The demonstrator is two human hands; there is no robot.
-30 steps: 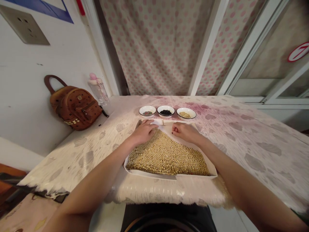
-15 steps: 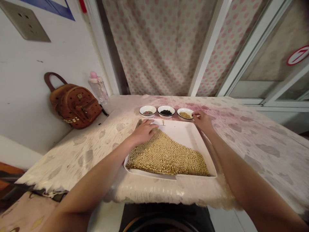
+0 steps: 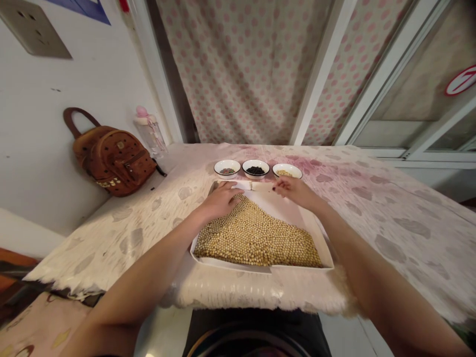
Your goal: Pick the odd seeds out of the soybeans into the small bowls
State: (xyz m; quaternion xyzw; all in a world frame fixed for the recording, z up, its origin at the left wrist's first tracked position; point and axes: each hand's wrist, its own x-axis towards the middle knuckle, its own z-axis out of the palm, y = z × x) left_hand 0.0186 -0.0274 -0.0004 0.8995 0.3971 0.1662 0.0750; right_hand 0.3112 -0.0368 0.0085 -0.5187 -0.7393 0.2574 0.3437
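Head view, nearest first: the forearms reach out over a fleecy, leaf-patterned table cover (image 3: 111, 238). The left hand (image 3: 221, 200) lies palm down at the far-left corner of a shallow white tray (image 3: 293, 213), its fingers close together and pressed lightly down, a placement that appears to steady the tray. The right hand (image 3: 293, 192) sits at the far edge, its fingers drawn in toward a white strip (image 3: 258, 186); whether they pinch it, I cannot tell. Round pale beans, apparently soybeans (image 3: 256, 235), fill the tray's near side in a packed wedge, with the tray walls containing them. Beyond the tray, three white bowls stand in a row within reach: mixed small grains (image 3: 226, 170), black beans (image 3: 255, 169) and pale grains (image 3: 287, 171). Farther left, a brown backpack (image 3: 113, 159) and a clear bottle (image 3: 150, 134) rest against the wall.
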